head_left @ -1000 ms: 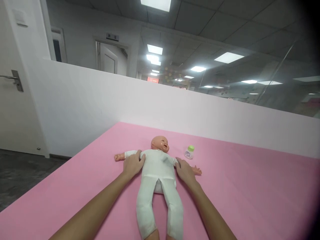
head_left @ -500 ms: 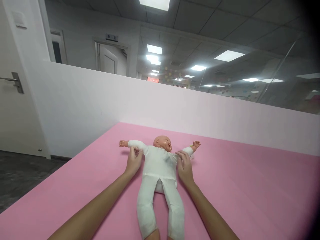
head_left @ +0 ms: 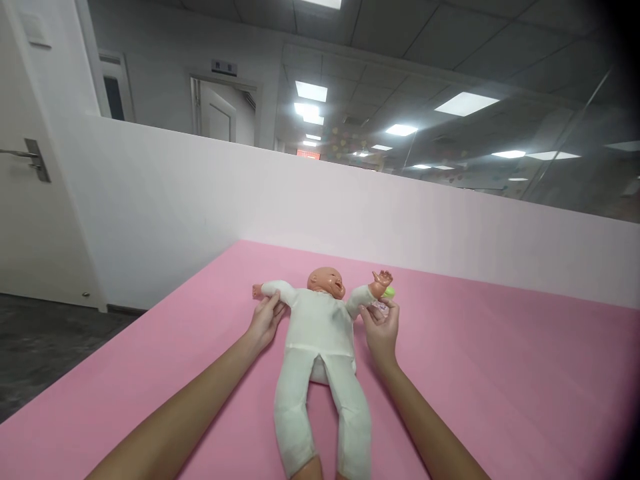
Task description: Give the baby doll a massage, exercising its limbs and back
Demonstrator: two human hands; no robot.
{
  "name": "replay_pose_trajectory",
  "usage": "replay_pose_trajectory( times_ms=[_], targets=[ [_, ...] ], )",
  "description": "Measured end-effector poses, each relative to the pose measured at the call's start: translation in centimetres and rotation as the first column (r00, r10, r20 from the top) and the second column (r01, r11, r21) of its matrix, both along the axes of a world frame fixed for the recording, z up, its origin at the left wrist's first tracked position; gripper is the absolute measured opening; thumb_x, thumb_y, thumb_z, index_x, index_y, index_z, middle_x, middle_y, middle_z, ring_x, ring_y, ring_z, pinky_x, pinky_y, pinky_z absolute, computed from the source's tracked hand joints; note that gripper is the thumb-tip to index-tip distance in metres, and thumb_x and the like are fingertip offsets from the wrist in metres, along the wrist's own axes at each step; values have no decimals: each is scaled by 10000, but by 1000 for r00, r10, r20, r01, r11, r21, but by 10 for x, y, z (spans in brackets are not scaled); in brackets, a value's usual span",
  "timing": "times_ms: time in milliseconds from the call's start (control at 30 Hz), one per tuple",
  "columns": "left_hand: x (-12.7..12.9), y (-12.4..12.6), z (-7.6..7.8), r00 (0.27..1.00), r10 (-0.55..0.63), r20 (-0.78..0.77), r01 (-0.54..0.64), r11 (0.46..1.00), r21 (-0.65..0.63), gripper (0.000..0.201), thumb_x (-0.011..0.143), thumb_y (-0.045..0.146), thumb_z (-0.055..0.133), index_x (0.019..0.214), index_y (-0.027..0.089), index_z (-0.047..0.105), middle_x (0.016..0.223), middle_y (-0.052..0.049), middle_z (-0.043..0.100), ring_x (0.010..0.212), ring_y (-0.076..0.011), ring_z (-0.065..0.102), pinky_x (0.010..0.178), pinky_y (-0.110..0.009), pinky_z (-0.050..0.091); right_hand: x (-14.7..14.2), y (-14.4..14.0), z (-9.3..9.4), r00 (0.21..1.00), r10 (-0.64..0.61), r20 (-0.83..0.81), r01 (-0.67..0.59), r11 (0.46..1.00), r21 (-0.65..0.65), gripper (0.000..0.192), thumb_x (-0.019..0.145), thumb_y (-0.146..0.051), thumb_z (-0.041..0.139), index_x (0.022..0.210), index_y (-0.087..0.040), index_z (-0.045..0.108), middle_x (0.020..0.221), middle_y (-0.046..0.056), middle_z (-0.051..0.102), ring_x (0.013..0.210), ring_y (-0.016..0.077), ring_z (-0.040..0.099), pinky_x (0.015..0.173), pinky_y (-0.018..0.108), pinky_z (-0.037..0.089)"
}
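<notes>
A baby doll (head_left: 320, 323) with a bald plastic head and a white cloth body lies on its back on the pink table top (head_left: 475, 373). Its head is turned to the right and its arms are spread. My left hand (head_left: 267, 321) has its fingers closed round the doll's arm on the left, below the sleeve. At the doll's other arm, my right hand (head_left: 383, 333) curls its fingers against the sleeve, and that forearm is raised. Just beyond the right fingers shows a small bright green thing (head_left: 389, 292), partly hidden, with something pale and patterned below it.
A low white partition (head_left: 350, 207) runs along the table's far side, with glass above it at the right. A closed door (head_left: 40, 227) with a metal handle stands at the left, beside dark floor (head_left: 45, 353).
The doll's right-side forearm has risen and swung inward, and my right hand has shifted right and curled. The doll's left-side hand has drawn closer to its body. More of the green thing shows.
</notes>
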State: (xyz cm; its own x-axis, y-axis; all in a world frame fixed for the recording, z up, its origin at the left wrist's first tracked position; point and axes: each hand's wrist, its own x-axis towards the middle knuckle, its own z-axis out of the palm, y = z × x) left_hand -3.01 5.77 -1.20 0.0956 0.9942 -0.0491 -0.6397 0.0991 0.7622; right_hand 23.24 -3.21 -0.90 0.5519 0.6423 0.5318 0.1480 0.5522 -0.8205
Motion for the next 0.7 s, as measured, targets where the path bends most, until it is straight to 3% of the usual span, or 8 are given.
replay_pose_trajectory(
  times_ms=[100,233,367,467,600,700],
  targets=[
    [-1,0,0,999,-33,-15,34,998,48,244,972,309,696,1183,205,630,1238,-95,725,1114,-205,713,1006,-340,581,-1,3,-2,992,100,-78,-104,993,-53,631,771,-400,844,1307,-270,538,1394,113,598,1126,268,684,988,455,553],
    [-4,-1,1,997,-76,-24,79,984,163,430,896,385,788,1262,281,588,1241,-56,709,1153,-219,692,1025,-373,565,-4,3,-3,980,197,-32,-199,973,-117,445,829,-450,776,1195,-223,664,1207,106,721,1123,285,675,972,440,546],
    [-3,-5,6,994,-102,-29,105,972,210,469,858,390,822,1248,261,597,1283,-68,678,1183,-225,664,1052,-367,543,-7,2,-5,977,213,17,-207,964,-164,383,896,-481,702,1181,-228,676,1198,98,730,1044,273,687,878,411,566],
    [1,-8,9,994,-101,-40,107,967,233,508,856,375,820,1290,282,572,1328,-64,649,1185,-220,655,1037,-360,541,-6,3,-9,976,214,42,-204,965,-163,389,868,-462,739,1175,-234,667,1195,81,723,1048,265,678,894,401,553],
    [5,-7,9,991,-48,-127,80,963,257,482,884,372,767,1306,290,549,1254,-50,655,1126,-204,654,977,-343,540,-6,5,-13,975,216,51,-203,960,-194,348,837,-443,763,1099,-238,662,1087,50,727,980,250,670,851,377,539],
    [4,-7,8,940,115,-320,10,932,362,307,931,351,667,1211,240,602,1101,-38,661,1002,-187,635,863,-305,524,-7,6,-15,981,195,20,-186,958,-218,290,891,-463,694,1075,-246,643,1007,33,716,930,234,656,808,355,530]
  ],
)
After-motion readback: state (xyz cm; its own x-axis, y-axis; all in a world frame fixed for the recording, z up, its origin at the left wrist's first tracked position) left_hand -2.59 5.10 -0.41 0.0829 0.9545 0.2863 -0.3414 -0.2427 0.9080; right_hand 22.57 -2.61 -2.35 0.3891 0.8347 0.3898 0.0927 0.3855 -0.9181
